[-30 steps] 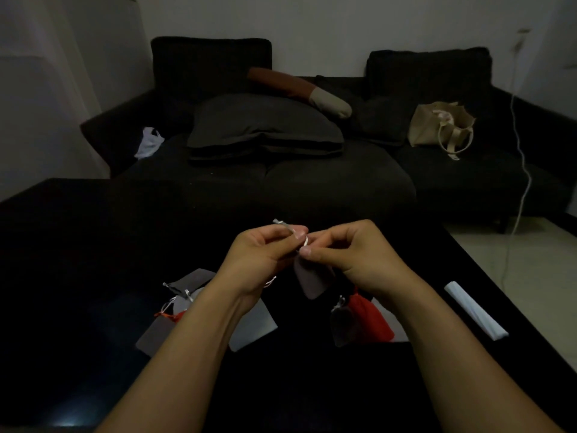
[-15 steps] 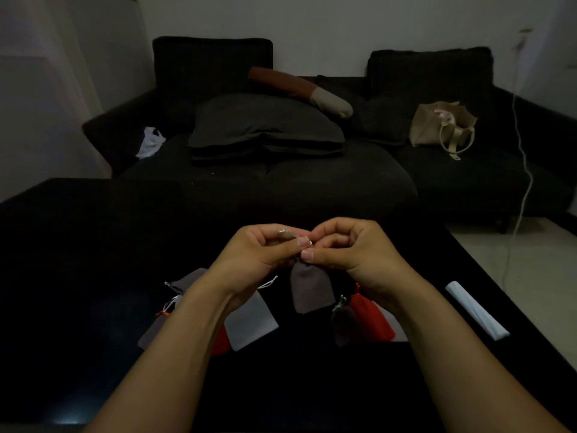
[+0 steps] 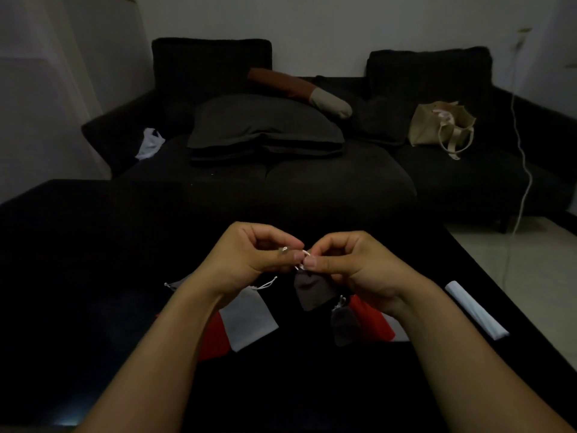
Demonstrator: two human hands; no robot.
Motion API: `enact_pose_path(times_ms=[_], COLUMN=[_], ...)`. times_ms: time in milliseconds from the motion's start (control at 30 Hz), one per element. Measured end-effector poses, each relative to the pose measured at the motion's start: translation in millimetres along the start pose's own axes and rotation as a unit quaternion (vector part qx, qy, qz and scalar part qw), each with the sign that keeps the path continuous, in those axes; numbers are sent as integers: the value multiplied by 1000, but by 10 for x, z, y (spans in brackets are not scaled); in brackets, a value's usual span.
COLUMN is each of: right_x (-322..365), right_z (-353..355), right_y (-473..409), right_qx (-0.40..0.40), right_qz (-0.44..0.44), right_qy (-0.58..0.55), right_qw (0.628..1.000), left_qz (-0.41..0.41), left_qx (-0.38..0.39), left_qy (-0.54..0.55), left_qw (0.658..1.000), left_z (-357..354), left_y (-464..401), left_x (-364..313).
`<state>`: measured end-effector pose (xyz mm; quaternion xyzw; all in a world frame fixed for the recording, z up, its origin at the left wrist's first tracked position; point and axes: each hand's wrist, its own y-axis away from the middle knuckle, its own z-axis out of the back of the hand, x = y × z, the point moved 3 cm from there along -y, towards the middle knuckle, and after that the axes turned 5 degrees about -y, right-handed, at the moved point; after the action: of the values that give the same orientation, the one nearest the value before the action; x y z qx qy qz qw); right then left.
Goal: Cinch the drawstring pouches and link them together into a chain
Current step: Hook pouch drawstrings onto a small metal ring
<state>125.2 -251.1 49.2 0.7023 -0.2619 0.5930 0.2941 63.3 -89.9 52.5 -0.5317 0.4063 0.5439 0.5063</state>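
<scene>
A small grey-brown pouch (image 3: 312, 290) hangs by its white drawstring (image 3: 303, 257) between my two hands above the black table (image 3: 93, 276). My left hand (image 3: 249, 257) pinches the cord on the left, and my right hand (image 3: 349, 264) pinches it on the right, thumbs nearly touching. Below the hands lie a white pouch (image 3: 249, 317), a red pouch (image 3: 215, 339) under my left forearm, a dark grey pouch (image 3: 343, 323) and a red pouch (image 3: 371, 323) under my right wrist. A further grey pouch (image 3: 179, 282) peeks out left of my left wrist.
A white folded strip (image 3: 476, 309) lies on the table at the right, near its edge. Behind the table stands a dark sofa (image 3: 312, 182) with cushions, a beige tote bag (image 3: 440, 128) and a white cable hanging at the right.
The grey-brown pouch has dropped lower and now hangs free below my fingers. Both hands have shifted slightly apart while still pinching the cord.
</scene>
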Motion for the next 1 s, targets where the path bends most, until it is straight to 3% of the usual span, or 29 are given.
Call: enact_pose_path(times_ms=[167, 333, 467, 600, 767, 1000], right_x=[-43, -52, -36, -48, -28, -82], right_z=[22, 30, 16, -71, -38, -69], right_y=[-59, -78, -91, -82, -98, -118], right_qx=[-6, -17, -30, -2, -46, -6], right_qz=[-3, -1, 3, 2, 23, 20], right_qy=[-7, -16, -35, -25, -16, -31], right_qw=[1000, 1000, 999, 1000, 999, 999], left_qz=[-98, -207, -223, -216, -211, -195], left_qx=[-55, -173, -228, -223, -222, -209], left_qy=[-133, -261, -232, -224, -214, -124], left_qw=[985, 927, 919, 924, 928, 950], left_z=[-2, -104, -101, -121, -105, -101], left_y=[-16, 41, 41, 42, 37, 19], left_x=[-19, -44, -63, -49, -39, -44])
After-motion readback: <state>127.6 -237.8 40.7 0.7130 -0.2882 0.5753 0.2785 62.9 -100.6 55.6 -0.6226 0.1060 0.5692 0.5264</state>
